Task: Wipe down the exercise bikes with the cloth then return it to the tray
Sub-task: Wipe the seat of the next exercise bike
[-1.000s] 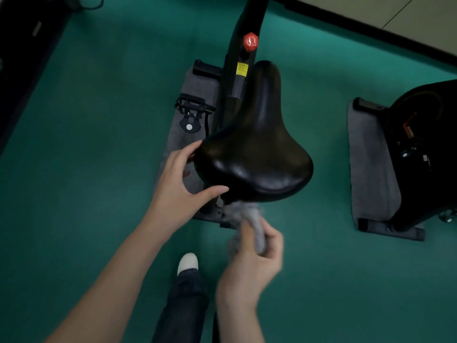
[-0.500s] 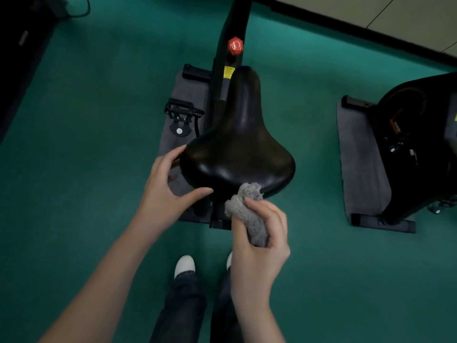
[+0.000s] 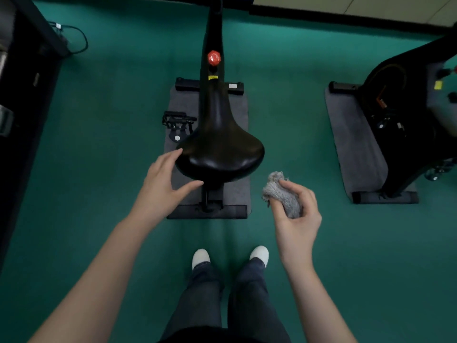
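Grey cloth (image 3: 282, 194) held clear of the bike saddle (image 3: 220, 154)
The right hand (image 3: 296, 214) grips the bunched cloth beside it; the left hand (image 3: 163, 184), fingers open, sits at the saddle's edge, likely steadying it; no tray in view

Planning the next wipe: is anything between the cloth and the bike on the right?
Nothing visible: only green floor and a grey mat lie between the cloth in the right hand and the second bike.

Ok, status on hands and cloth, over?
Left hand open, fingertips at saddle edge. Right hand grips balled grey cloth, clear of saddle. Nothing in the way.
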{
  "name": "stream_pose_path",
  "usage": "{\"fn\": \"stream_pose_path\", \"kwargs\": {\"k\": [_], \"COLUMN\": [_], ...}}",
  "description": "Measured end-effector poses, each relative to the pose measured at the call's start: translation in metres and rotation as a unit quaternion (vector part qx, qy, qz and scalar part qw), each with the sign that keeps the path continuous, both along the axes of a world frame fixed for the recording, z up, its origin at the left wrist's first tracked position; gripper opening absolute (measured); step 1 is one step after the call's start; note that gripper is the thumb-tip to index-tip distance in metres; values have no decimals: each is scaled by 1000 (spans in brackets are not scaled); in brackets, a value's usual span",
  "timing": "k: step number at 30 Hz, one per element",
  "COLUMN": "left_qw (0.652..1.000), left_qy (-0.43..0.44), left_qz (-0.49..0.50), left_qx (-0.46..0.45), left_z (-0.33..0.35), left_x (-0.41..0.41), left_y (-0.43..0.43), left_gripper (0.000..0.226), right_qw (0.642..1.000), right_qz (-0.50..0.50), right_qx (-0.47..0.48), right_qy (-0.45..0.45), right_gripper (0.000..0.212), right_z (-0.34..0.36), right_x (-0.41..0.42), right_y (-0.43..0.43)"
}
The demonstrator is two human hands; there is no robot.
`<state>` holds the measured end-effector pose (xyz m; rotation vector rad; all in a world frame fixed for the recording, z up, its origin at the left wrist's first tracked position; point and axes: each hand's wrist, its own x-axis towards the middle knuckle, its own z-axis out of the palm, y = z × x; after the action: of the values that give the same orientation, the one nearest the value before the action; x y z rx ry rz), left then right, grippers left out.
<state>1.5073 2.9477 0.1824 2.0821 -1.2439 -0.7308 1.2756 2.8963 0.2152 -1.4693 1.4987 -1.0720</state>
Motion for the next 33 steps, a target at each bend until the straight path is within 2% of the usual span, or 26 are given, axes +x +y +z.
{"fn": "stream_pose_path", "kwargs": {"k": [10, 19, 27, 33], "left_qw": [983, 935, 911, 892], "left_qy": [-118, -217, -213, -213], "left_qz": [-141, -278, -352, -399], "left_qx": [14, 37, 2, -11], "left_z": [51, 73, 90, 94], "left_x": [-87, -245, -398, -476], "left_y": [-13, -71, -119, -152], "left_gripper": [75, 69, 69, 69], "right_qw": [1000, 997, 989, 975], "right_qz": [6, -70, -148, -219], "right_qx": [-5, -12, -19, -17], "right_qy": [-19, -40, -22, -29], "right_gripper": [42, 35, 34, 37], "right_z": [30, 49, 59, 63], "right_x": [-92, -238, -376, -459], "right_y": [-1, -22, -28, -32]}}
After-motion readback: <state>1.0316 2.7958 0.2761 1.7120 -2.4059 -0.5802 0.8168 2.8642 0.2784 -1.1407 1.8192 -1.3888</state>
